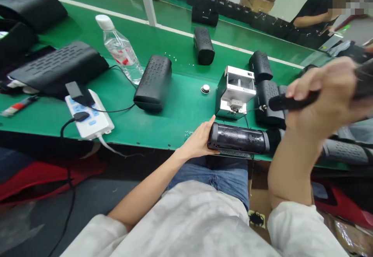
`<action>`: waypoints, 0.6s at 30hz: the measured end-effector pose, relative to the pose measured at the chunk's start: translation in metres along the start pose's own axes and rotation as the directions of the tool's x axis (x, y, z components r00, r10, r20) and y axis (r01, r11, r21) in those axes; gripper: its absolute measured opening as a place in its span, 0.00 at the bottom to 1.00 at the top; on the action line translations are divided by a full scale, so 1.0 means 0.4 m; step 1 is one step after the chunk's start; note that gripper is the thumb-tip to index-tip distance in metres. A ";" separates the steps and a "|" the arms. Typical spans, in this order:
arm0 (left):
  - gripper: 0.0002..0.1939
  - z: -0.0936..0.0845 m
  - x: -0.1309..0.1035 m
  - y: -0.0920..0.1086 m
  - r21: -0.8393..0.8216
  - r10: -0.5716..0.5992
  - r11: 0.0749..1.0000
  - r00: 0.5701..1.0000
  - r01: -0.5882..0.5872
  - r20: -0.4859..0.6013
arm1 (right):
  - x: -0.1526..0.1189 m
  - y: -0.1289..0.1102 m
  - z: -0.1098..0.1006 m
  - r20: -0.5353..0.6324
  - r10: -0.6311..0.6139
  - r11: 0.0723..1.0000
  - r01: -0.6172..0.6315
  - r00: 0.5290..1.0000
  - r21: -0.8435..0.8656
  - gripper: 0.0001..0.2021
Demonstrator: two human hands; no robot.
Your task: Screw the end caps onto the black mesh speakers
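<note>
The black rounded speaker housing with a glossy mesh panel (pixel 240 137) lies at the near edge of the green table (pixel 180 93), right of the bottle, just in front of the silver box-shaped screw dispenser (pixel 236 90). My left hand (pixel 196 142) is closed around its left end, a finger along the far side and another part of the hand at the near side. My right hand (pixel 323 93) is raised above the table, blurred, and gripped round a black tapered power tool (pixel 294 100). The nose points left; a thin shaft seems to run from it toward the dispenser's front, but I can't tell if they touch.

I'd judge this piece to be partway through: its mesh panel and end caps are in place, yet I can't make out which screws are in or how many are left. Several black slotted speakers (pixel 154 82) stand farther back and to the right; whether those are finished, the view doesn't show.

The housing's long axis runs left to right, nearly parallel to the near edge, with its right end slightly closer to me. The mesh faces up, and the right end points toward the dark part beside my right forearm.
</note>
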State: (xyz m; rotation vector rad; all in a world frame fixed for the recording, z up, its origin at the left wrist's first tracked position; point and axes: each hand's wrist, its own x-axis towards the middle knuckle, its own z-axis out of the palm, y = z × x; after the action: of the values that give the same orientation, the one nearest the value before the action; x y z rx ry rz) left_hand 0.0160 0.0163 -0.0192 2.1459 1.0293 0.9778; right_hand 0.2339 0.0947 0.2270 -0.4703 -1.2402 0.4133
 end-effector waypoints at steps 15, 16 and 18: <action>0.85 0.000 0.002 -0.001 0.014 -0.009 1.000 1.000 0.009 0.005 | 0.024 0.174 0.014 0.183 0.259 0.922 -0.187 0.948 -0.339 0.15; 0.85 0.001 0.003 -0.001 0.012 -0.013 1.000 1.000 0.012 0.003 | 0.026 0.178 0.014 0.183 0.265 0.917 -0.189 0.947 -0.352 0.15; 0.84 0.003 0.005 -0.001 0.012 -0.007 1.000 1.000 0.007 0.002 | 0.027 0.185 0.009 0.189 0.265 0.914 -0.183 0.946 -0.363 0.17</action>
State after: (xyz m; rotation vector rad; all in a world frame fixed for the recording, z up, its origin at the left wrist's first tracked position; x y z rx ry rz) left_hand 0.0177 0.0179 -0.0197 2.1512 1.0441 0.9681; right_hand 0.2300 0.1625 0.1957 -0.8893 -1.5028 0.4611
